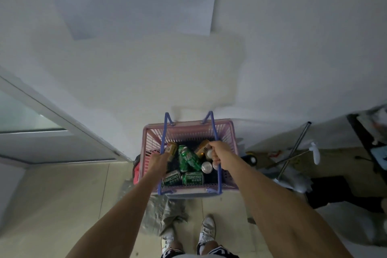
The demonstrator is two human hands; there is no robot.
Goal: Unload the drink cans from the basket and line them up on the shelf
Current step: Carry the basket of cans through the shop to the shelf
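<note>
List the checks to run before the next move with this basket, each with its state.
1. Left hand grips left handle: ok.
2. Right hand grips right handle: ok.
3. Cans all inside the basket: ok.
4. Cans upright: not ok, most lie tumbled.
5. Shelf ready: cannot tell, none in view.
6. Footing: not ok, crumpled sheet by the shoes.

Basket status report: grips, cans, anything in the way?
Left grip holds left handle, right grip holds right handle. Cans jumbled in pink basket. No shelf in view.
</note>
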